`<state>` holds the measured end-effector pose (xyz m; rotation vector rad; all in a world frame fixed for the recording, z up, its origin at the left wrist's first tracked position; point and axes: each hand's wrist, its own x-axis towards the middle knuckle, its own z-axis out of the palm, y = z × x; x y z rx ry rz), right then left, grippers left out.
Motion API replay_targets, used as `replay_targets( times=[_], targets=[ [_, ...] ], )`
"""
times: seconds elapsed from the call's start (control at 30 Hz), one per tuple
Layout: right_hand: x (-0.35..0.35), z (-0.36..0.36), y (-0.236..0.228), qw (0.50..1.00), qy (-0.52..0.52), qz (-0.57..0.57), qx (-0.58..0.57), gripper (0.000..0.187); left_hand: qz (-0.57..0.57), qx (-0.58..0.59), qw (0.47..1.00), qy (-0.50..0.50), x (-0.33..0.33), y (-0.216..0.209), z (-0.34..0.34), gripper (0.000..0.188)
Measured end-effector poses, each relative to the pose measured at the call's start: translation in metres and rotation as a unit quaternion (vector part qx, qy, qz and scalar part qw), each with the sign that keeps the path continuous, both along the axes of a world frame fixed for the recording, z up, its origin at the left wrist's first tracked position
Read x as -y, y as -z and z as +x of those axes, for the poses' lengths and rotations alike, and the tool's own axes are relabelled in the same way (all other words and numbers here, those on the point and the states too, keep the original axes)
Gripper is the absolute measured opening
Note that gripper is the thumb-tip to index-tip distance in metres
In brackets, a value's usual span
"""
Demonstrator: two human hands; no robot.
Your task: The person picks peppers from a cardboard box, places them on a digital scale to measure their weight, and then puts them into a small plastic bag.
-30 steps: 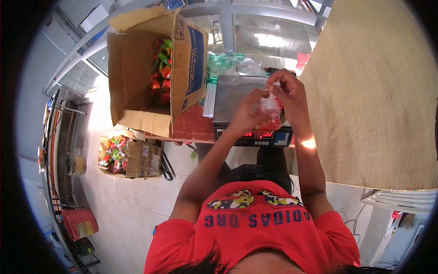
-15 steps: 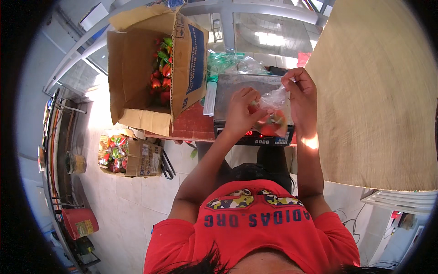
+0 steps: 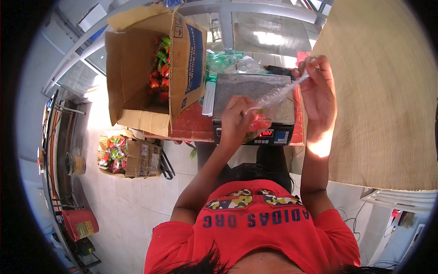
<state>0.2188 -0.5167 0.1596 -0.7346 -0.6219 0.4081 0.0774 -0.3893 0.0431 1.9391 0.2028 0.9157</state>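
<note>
Between my hands a clear plastic bag (image 3: 277, 95) is stretched out over the digital scale (image 3: 228, 86). My left hand (image 3: 236, 119) is closed around the bag just above its filled part. Red and green peppers (image 3: 259, 122) show through the plastic beside that hand, partly hidden by the fingers. To the right and farther up, my right hand (image 3: 317, 89) pinches the gathered open end of the bag between thumb and fingers. The scale has a flat metal plate and a lit red display (image 3: 266, 134) on its front.
Left of the scale, a large cardboard box (image 3: 137, 77) lies on the red table (image 3: 191, 123) with peppers inside. Green and clear plastic bags (image 3: 223, 64) lie behind the scale. A smaller box (image 3: 141, 157) of bagged peppers sits on the floor. A tan board (image 3: 378, 100) stands at the right.
My right hand has moved up and right, pulling the bag's top into a tight strand. My left hand has shifted slightly left and down, and the bag of peppers has turned with it.
</note>
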Motion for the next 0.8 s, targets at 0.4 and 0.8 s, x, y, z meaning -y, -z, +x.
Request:
replay_targets(
  times=[0.4,0.8],
  targets=[
    [-0.029,0.009,-0.008,0.991,-0.131,0.022,-0.017,0.010,-0.144,0.023,0.953,0.264,0.034,0.004,0.046,0.020],
    [0.011,-0.009,0.055,0.878,-0.134,-0.418,0.190,0.029,-0.307,-0.019,0.914,0.264,0.026,-0.003,0.044,0.023]
  ],
)
